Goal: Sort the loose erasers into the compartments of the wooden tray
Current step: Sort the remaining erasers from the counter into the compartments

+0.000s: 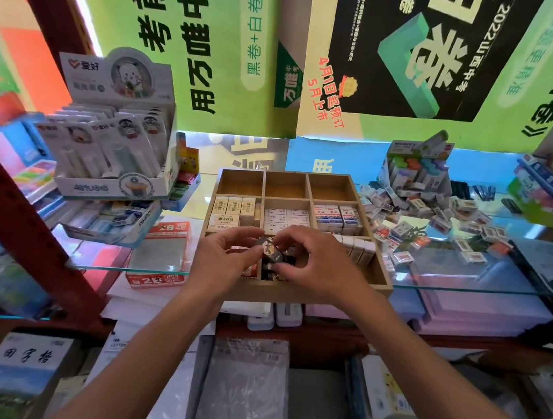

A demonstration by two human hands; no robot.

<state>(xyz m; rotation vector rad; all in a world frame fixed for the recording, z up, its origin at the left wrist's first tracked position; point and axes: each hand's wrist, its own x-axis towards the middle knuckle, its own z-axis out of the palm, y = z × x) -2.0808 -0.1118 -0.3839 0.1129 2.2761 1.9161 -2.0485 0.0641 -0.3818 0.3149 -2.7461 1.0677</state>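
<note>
- Black wrapped eraser (268, 250) with a pale printed label sits pinched between the left hand (228, 259) and right hand (313, 265), over the front middle compartment.
- Light wooden nine-compartment tray (385, 280) lies on the glass shelf (466, 282).
- Loose pile of white boxed erasers (438, 224) sits just right.

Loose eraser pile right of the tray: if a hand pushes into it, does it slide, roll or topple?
The loose erasers look like small sleeved blocks, so probably light and stiff. Flat faces suggest sliding, not rolling. Heaped on the smooth glass shelf, they would likely scatter when pushed.
</note>
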